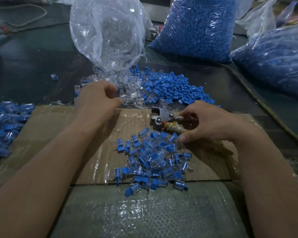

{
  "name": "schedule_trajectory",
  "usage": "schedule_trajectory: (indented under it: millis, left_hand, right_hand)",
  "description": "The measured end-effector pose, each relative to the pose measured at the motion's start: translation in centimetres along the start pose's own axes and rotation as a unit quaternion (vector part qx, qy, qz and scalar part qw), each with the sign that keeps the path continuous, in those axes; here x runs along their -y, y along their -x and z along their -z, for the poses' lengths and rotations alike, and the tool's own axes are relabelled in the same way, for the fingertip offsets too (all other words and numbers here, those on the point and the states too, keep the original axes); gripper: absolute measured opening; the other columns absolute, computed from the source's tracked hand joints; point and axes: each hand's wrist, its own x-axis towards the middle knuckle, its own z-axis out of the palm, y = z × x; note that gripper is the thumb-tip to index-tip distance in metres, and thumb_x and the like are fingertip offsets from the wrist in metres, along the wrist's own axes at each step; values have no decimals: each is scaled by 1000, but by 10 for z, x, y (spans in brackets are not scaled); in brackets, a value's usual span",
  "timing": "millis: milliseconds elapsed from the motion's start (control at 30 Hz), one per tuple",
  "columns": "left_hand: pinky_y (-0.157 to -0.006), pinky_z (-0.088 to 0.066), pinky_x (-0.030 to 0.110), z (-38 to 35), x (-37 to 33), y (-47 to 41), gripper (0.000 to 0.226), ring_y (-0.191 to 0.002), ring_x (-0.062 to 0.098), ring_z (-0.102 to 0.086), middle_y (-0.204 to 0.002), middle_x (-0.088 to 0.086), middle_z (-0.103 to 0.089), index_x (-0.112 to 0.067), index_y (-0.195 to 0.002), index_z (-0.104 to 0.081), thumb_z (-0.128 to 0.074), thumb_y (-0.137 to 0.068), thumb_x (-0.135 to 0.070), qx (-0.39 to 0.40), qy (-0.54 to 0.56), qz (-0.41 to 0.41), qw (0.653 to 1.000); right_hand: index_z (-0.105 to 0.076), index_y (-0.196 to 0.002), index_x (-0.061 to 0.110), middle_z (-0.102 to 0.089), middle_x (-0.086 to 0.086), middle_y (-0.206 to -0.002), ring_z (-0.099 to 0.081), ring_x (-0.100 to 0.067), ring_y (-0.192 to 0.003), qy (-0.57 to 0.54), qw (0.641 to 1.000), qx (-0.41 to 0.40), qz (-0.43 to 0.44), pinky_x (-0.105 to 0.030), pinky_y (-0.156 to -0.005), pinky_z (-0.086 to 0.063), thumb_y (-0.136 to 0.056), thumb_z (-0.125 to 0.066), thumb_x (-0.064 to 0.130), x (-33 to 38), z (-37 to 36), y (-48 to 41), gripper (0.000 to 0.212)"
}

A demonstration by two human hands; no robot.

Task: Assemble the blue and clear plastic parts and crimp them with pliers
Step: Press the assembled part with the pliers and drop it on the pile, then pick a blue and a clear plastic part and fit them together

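Observation:
My right hand (212, 122) grips the handles of the metal pliers (162, 117), whose jaws point left over the cardboard. My left hand (96, 98) reaches into the loose clear plastic parts (132, 93) with its fingers curled; whether it holds one is hidden. To their right spreads a pile of loose blue parts (170, 86). A heap of assembled blue-and-clear pieces (153, 160) lies on the cardboard (58, 134) between my forearms, just below the pliers.
An open clear bag (107, 31) of clear parts stands behind the loose piles. Two full bags of blue parts (196, 26) (273, 62) stand at the back right. More assembled pieces (5, 124) lie at the left edge. Woven plastic sheeting (144, 212) covers the near surface.

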Motion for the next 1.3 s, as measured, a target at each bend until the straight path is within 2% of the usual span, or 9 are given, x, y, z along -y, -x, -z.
schedule_trajectory:
  millis: [133,267,433,533,600,700,833,1000,1300]
  left_hand:
    - [-85,-48,40,-5,-4,1,27,-92,23,-58,-98,5,-65,-13,-103,-67,-67,-82,-31,58,-132,-14,989]
    - [-80,-48,38,-5,-7,0,22,-96,24,-58,-104,7,-66,-17,-101,-69,-61,-88,-31,57,-174,-21,983]
    - [-76,-40,33,-8,-1,-2,14,-93,20,-54,-98,3,-64,-18,-96,-66,-60,-89,-28,44,-158,-34,986]
    - [-77,-43,30,-8,-1,-2,7,-86,16,-57,-85,-5,-59,-20,-93,-61,-63,-86,-20,16,-6,-17,1000]
    - [-76,-50,28,-6,-7,2,18,-81,11,-61,-83,-7,-62,-21,-100,-64,-65,-85,-12,35,118,-6,992]
    - [-63,-54,18,-3,-16,8,24,-71,9,-66,-82,-2,-66,-27,-91,-65,-63,-84,-4,100,190,-9,977]
    - [-63,-51,12,-1,-25,14,26,-69,6,-66,-88,5,-67,-20,-92,-65,-64,-78,2,146,285,33,947]
    - [-68,-54,18,1,-28,14,33,-74,7,-65,-88,1,-65,-20,-89,-67,-70,-57,-18,165,329,68,927]
    - [-66,-54,19,-2,-28,13,29,-70,11,-67,-79,5,-65,-10,-85,-59,-66,-58,-17,164,383,84,905]
  right_hand:
    - [-53,-95,36,-48,19,-93,-48,-2,-88,-31,999,-39,-6,-23,-68,-39,-39,-47,80,1,0,-1,71]
    - [-60,-85,27,-57,14,-82,-52,-1,-77,-69,988,-141,-9,-18,-62,-40,-75,-61,53,-3,-2,-7,27]
    - [-61,-80,25,-54,17,-70,-50,-2,-68,-52,957,-284,-40,-25,-66,-37,-88,-59,29,-9,-5,-18,9]
    - [-68,-93,18,-64,3,-89,-56,-14,-83,-35,944,-323,-61,-29,-75,-43,-89,-57,22,-13,-6,-24,12]
    - [-67,-104,15,-64,-3,-104,-57,-18,-94,-18,944,-322,-64,-29,-80,-41,-89,-57,21,-15,-7,-28,19]
    - [-62,-118,16,-56,-7,-121,-52,-22,-110,4,954,-293,-67,-32,-91,-39,-90,-57,22,-17,-10,-35,29]
    - [-52,-129,19,-47,-9,-131,-42,-26,-120,61,966,-233,-91,-37,-99,-34,-89,-57,28,-16,-11,-40,41]
    - [-61,-118,17,-56,-6,-117,-52,-18,-101,29,969,-236,-64,-32,-89,-41,-86,-62,19,-13,-13,-39,32]
    - [-65,-103,12,-60,1,-95,-50,-8,-84,-17,967,-251,-43,-26,-82,-42,-84,-64,10,-13,-14,-39,20]
